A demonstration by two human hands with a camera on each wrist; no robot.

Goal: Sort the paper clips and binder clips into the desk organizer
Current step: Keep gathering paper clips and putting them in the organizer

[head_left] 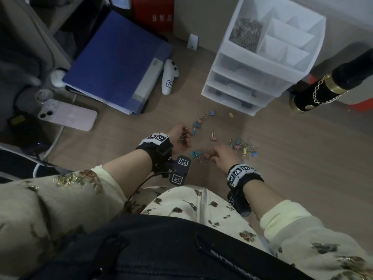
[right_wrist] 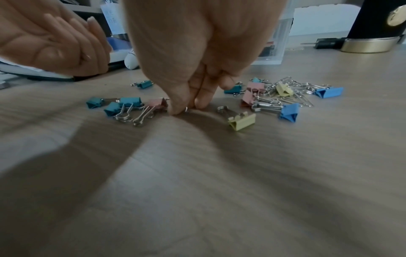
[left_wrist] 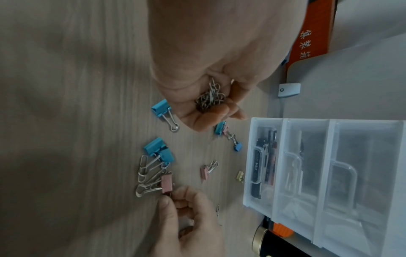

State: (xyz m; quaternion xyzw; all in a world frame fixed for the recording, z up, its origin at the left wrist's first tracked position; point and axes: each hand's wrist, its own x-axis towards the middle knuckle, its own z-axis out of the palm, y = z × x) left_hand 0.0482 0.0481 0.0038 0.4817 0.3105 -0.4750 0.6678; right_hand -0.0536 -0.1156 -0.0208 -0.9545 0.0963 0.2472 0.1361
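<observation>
My left hand (head_left: 182,136) is cupped palm-up above the desk and holds a bunch of silver paper clips (left_wrist: 209,99). My right hand (right_wrist: 186,108) reaches down to the desk, thumb and forefinger pinching a paper clip (right_wrist: 186,109) right beside a pink binder clip (right_wrist: 157,103). Teal binder clips (head_left: 195,154) lie just left of it. A mixed pile of binder clips and paper clips (head_left: 244,147) sits to the right of that hand. The clear desk organizer (head_left: 262,77) stands at the back; its top left compartment holds many paper clips (head_left: 246,34).
More binder clips (head_left: 201,120) are scattered in front of the organizer's drawers. A blue folder (head_left: 115,63), a phone (head_left: 68,116) and a white controller (head_left: 169,77) lie at the left. A black and gold cylinder (head_left: 331,81) stands at the right.
</observation>
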